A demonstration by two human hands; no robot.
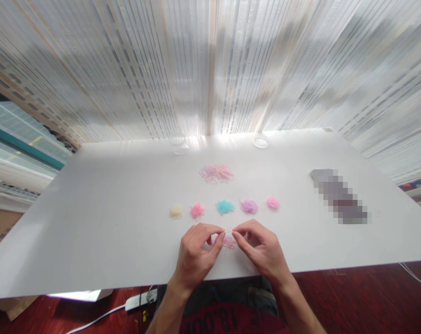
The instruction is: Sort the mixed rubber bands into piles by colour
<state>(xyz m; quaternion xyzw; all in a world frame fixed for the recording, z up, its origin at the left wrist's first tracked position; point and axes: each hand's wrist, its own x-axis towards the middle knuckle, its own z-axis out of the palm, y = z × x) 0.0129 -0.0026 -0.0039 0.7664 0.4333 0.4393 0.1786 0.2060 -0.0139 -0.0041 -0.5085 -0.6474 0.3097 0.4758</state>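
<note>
My left hand [199, 248] and my right hand [261, 246] meet near the table's front edge, each with thumb and forefinger pinched. Between the fingertips is something thin and pale, likely a small rubber band [228, 231], too fine to make out fully. Just below it lies a small pink heap of rubber bands [227, 241], partly hidden by my fingers. Beyond my hands sits a row of small piles: pale yellow [176, 212], bright pink [197, 210], turquoise [225, 206], purple [249, 206] and light pink [273, 203]. A larger mixed-colour pile [216, 173] lies behind the row.
All this is on a white table [133, 185]. Clear round dishes or lids [261, 142] stand at its back edge, by a striped curtain [210, 69]. A blurred-out flat object [339, 197] lies on the right. A power strip [140, 300] is on the floor.
</note>
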